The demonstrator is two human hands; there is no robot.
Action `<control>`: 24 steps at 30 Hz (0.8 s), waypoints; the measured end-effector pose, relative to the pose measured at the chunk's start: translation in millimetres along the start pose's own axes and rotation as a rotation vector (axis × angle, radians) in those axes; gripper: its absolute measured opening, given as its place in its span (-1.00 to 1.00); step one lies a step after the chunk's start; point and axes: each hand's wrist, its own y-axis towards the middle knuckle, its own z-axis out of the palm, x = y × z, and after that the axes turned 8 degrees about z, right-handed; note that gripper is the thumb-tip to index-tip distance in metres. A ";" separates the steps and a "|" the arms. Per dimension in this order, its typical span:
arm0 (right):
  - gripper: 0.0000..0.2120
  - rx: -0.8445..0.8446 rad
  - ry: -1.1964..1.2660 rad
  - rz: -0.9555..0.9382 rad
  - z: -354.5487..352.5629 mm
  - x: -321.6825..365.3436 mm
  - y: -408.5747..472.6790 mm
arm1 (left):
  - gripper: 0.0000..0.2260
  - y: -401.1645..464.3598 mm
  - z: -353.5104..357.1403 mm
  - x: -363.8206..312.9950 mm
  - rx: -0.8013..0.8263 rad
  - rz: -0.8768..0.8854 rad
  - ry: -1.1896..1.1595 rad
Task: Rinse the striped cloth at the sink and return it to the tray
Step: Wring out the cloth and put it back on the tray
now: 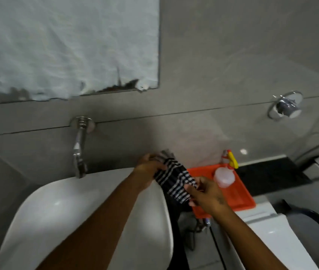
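Gripped cloth (174,177) with both hands (150,167) (206,193), frame centre, between sink (57,207) and tray (240,193); best kept bunched, low.

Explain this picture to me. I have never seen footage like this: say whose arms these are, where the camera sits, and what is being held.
The camera sits on a person's head and looks down, so the two bare arms are the wearer's own. The left hand and the right hand both grip a striped cloth, stretched between them. It hangs between a white sink with a wall tap and an orange tray. A pale spray bottle stands in the tray. No water visibly runs.
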 end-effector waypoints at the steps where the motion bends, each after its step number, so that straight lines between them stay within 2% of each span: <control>1: -0.86 -0.039 0.022 0.063 -11.8 -14.1 7.5 | -0.57 16.5 22.7 5.2 0.019 0.046 0.205; 4: -0.87 -0.130 0.069 0.236 -39.6 -60.9 42.1 | -0.59 63.8 88.4 38.9 0.176 0.165 0.732; 7: -0.88 -0.194 -0.027 0.307 -52.0 -101.7 83.3 | -0.67 110.5 127.7 95.2 0.271 0.183 0.956; 9: -0.89 -0.213 -0.107 0.310 -55.4 -125.6 110.6 | -0.67 138.0 141.2 133.8 0.275 0.149 0.994; 12: -0.80 -0.165 -0.173 0.351 -58.0 -158.3 147.3 | -0.69 168.1 145.3 181.8 0.242 0.105 1.069; 14: -0.67 -0.123 -0.210 0.400 -57.8 -172.7 162.8 | -0.70 177.8 142.3 203.2 0.273 0.104 1.180; 17: -0.62 -0.075 -0.244 0.450 -52.8 -178.5 170.4 | -0.76 182.7 142.1 223.9 0.325 0.151 1.269; 19: -0.62 -0.026 -0.341 0.396 -48.9 -172.4 166.4 | -0.76 179.6 145.3 224.5 0.351 0.169 1.307; 22: -0.58 0.009 -0.548 0.304 -48.3 -148.7 158.3 | -0.60 171.0 147.7 204.5 0.375 0.154 1.320; 24: -0.49 -0.044 -0.605 0.261 -50.5 -126.4 158.7 | -0.50 162.7 143.0 174.6 0.395 0.214 1.307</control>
